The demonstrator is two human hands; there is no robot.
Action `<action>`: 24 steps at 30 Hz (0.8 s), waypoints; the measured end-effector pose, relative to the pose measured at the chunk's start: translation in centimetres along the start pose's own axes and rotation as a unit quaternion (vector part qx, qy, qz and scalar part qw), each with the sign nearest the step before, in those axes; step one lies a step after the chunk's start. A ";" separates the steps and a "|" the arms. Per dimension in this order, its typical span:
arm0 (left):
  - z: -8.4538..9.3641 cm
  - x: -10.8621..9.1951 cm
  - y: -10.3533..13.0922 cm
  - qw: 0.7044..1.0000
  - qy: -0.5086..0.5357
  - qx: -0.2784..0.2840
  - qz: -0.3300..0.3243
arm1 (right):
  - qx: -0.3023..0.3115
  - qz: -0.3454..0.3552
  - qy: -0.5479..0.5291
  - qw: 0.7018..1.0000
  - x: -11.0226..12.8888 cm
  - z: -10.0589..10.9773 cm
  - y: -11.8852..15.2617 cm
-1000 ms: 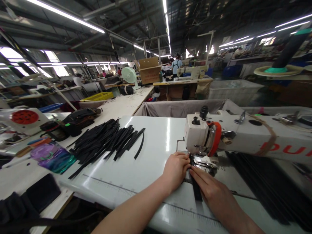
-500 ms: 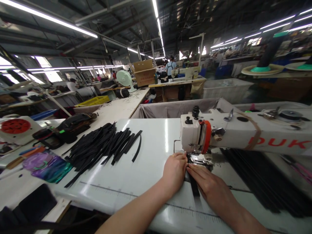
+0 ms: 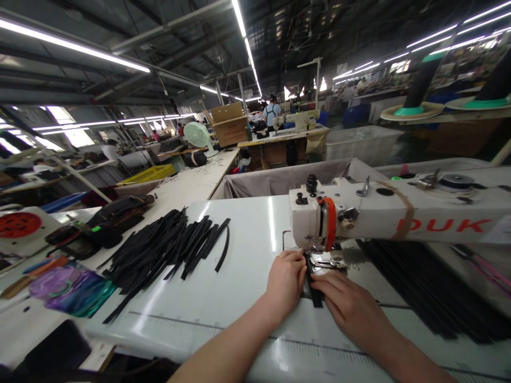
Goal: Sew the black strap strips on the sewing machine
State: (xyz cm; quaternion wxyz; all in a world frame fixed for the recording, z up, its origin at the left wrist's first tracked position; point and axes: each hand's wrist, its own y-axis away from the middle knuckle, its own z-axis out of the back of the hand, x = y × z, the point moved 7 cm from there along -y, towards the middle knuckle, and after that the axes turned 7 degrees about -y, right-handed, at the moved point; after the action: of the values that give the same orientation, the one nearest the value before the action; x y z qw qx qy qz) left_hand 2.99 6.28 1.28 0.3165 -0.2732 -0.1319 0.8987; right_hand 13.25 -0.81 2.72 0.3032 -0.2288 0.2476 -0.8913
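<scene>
A black fabric strip lies under the needle end of a white sewing machine, its near end pointing toward me. My left hand presses on the strip's left side close to the presser foot, fingers bent and held together. From the right, my right hand has its fingertips closed on the strip's edge, a little nearer to me than the left fingertips. A metal guide sits just beyond the right fingers. The needle tip is hidden.
Many short black strips are heaped on the left of the table. Longer black strips lie under the machine arm, near pink-handled scissors. A shiny purple-green pouch lies at far left. A fabric-lined bin stands behind.
The strip has moved forward under the machine, so less of it shows on my side. My right fingertips have shifted slightly away from my left hand. The head view has turned slightly.
</scene>
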 end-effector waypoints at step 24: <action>0.2 -0.7 -0.2 0.999 -0.023 0.022 -0.004 | 0.029 -0.044 0.024 0.998 -1.5 -0.8 -0.2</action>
State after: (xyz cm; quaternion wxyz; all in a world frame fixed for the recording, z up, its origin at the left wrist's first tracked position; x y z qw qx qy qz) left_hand 3.37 5.96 1.80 0.3230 -0.2447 -0.1204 0.9063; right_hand 13.78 0.53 1.87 0.2642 -0.2090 0.2184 -0.9159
